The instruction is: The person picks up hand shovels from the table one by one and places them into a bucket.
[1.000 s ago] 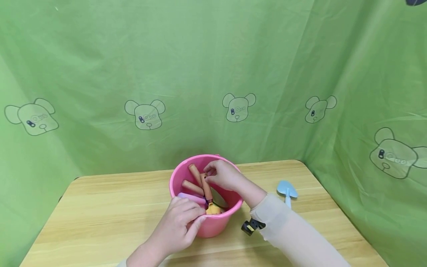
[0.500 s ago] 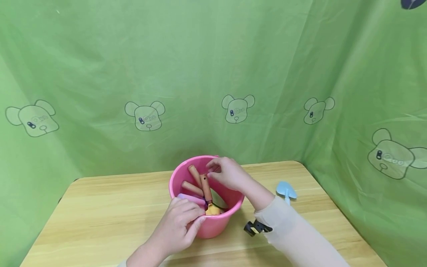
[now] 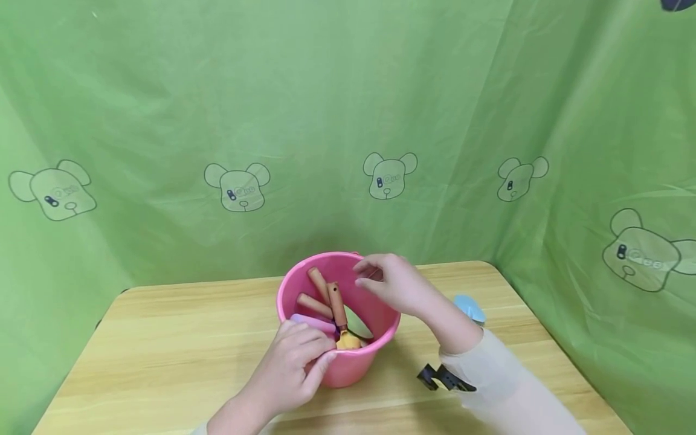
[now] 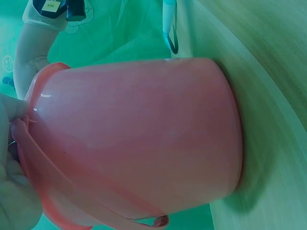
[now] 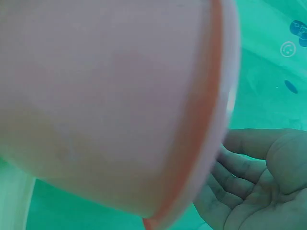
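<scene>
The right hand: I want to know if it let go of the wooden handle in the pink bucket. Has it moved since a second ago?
Yes. The right hand has shifted rightward off the wooden handle, now over the pink bucket's right rim, holding nothing.

The left hand (image 3: 293,362) is held at the near rim of the round pink plastic bucket (image 3: 348,365), with its fingers (image 3: 310,345) curled over that rim and the thumb pressed against the outer wall. The right hand (image 3: 390,285) is raised above the far right rim of the bucket, its fingers loosely bent and nothing held in them. The right forearm is stretched back to the right of the bucket, clad in a pale sleeve (image 3: 505,393).
</scene>
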A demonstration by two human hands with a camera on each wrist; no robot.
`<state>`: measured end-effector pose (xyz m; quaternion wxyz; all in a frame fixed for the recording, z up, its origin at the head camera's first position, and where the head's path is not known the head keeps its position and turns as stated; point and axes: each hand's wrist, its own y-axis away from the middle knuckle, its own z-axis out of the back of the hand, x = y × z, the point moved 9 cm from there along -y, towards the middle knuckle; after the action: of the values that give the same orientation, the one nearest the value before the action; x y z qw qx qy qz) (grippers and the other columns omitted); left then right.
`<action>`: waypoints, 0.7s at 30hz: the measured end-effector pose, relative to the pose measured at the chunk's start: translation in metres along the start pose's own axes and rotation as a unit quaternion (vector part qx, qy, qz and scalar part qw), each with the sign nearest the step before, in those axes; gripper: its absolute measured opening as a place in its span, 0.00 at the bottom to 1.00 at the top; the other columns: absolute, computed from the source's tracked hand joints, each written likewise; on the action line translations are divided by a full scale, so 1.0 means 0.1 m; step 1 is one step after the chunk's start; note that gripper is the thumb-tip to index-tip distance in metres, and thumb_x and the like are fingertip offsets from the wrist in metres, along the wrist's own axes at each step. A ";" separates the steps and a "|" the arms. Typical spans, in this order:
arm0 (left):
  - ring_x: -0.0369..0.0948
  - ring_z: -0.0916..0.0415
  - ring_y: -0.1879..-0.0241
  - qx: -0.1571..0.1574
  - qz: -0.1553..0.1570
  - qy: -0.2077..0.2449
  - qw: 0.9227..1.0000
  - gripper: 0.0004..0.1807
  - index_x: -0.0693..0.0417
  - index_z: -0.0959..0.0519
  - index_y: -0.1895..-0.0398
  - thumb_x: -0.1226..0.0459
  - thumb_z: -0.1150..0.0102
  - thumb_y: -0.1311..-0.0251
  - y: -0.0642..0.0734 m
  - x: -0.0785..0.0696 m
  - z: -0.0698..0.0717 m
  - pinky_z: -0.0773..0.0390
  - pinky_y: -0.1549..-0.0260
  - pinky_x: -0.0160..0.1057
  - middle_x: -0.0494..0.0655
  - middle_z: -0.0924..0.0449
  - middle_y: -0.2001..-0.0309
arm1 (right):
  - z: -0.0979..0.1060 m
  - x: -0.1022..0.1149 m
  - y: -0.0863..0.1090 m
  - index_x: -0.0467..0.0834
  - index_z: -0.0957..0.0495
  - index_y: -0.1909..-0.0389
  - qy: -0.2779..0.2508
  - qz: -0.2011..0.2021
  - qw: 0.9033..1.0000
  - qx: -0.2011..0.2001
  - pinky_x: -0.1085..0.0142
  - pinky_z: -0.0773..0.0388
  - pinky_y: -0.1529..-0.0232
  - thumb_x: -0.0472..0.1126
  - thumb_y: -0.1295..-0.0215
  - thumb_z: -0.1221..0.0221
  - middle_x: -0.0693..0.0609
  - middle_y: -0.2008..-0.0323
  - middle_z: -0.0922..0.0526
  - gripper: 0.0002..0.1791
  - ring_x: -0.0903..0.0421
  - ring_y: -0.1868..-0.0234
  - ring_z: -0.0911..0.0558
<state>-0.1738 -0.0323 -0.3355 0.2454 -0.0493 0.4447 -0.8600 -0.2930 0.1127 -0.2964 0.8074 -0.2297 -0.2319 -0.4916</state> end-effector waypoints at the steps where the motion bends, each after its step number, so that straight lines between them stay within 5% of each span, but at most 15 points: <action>1: 0.40 0.19 0.53 0.000 0.000 -0.001 1.000 0.13 0.49 0.16 0.65 0.57 0.48 0.27 0.00 0.00 0.00 0.31 0.52 0.40 0.37 0.15 0.62 | 0.02 0.01 0.02 0.38 0.17 0.52 0.000 0.003 1.000 -0.001 0.62 0.18 0.55 0.36 0.34 0.36 0.51 0.61 0.14 0.11 0.55 0.59 0.16; 21: 0.41 0.19 0.53 0.001 0.000 0.004 1.000 0.12 0.49 0.16 0.66 0.58 0.47 0.28 -0.01 0.00 0.01 0.31 0.52 0.40 0.37 0.15 0.64 | 0.24 0.01 0.31 0.38 0.18 0.51 -0.012 -0.021 1.000 -0.003 0.64 0.17 0.60 0.37 0.33 0.37 0.52 0.61 0.15 0.11 0.55 0.60 0.16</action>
<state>-0.1744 -0.0324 -0.3346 0.2437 -0.0458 0.4445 -0.8608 -0.2679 0.1391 -0.2816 0.7936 -0.2326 -0.2449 -0.5060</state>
